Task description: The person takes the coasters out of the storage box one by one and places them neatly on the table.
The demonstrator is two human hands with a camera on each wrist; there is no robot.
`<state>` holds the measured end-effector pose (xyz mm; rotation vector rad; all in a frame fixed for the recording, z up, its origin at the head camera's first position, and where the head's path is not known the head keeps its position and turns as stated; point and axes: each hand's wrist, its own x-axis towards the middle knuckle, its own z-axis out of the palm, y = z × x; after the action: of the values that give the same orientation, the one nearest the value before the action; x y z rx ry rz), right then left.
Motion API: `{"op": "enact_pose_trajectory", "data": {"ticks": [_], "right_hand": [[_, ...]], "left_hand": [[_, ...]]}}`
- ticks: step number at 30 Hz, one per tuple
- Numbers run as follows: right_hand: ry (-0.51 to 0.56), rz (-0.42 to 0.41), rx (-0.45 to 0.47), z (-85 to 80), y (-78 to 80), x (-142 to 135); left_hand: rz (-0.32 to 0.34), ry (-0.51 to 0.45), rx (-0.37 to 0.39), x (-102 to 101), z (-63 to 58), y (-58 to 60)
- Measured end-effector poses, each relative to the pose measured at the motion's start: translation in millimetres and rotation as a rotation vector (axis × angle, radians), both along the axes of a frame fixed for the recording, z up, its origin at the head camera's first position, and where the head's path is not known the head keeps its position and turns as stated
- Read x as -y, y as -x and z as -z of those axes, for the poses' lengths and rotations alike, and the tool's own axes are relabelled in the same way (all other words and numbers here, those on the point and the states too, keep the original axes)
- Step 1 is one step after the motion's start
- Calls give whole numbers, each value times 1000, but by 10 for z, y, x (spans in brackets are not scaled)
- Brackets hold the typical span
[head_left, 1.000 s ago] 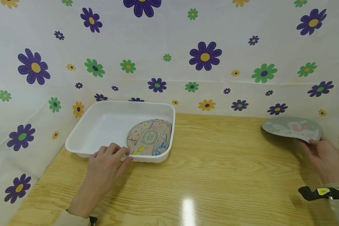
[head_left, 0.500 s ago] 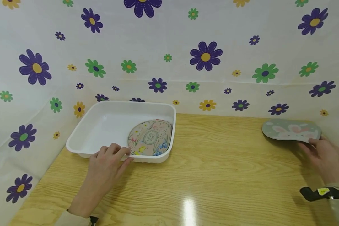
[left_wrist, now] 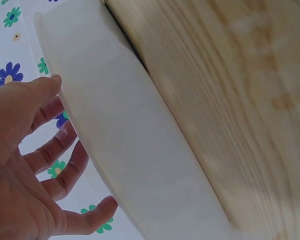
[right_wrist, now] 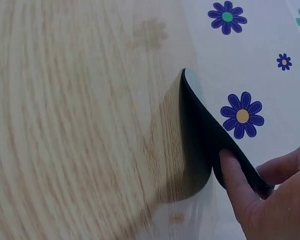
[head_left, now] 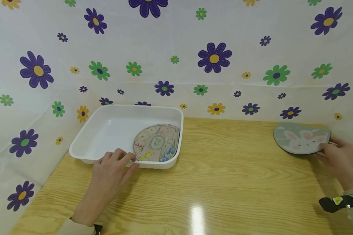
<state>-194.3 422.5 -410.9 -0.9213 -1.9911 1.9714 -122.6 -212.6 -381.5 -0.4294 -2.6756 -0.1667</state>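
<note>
In the head view my right hand (head_left: pixel 342 156) pinches the right edge of a grey-green mouse pad (head_left: pixel 297 138) printed with a white rabbit, thumb on top and fingers beneath. The right wrist view shows the pad's dark underside (right_wrist: pixel 202 132) bent and raised at an angle, its shadow on the wood. My left hand (head_left: pixel 110 169) holds the near rim of a white plastic tray (head_left: pixel 129 112), fingers over the rim and thumb outside. Inside the tray, at its right end, lies a rounded floral mouse pad (head_left: pixel 147 143), with the edge of another piece peeking out behind it.
The tray stands at the back left of a wood-grain table (head_left: pixel 223 169). A white cloth (head_left: pixel 188 36) with purple, green and yellow flowers hangs behind the table and along both sides. A bright light reflection (head_left: pixel 196 218) shows near the table's front.
The rabbit mouse pad has tilted toward the camera, so more of its printed face shows, as my right hand turned and shifted slightly. My left hand and the tray have not moved.
</note>
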Motion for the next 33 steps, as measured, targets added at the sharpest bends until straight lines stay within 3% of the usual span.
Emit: {"op": "enact_pose_trajectory", "data": {"ticks": [8, 19, 24, 33], "right_hand": [[-438, -88, 186, -105, -37, 151], [-669, -219, 154, -145, -132, 148], [-813, -242, 185, -135, -167, 111], [-980, -277, 204, -121, -204, 59]], "left_hand": [[6, -7, -2, 0, -5, 4], [16, 6, -40, -7, -11, 5], [25, 4, -60, -1, 3, 14], [19, -4, -31, 11, 21, 12]]}}
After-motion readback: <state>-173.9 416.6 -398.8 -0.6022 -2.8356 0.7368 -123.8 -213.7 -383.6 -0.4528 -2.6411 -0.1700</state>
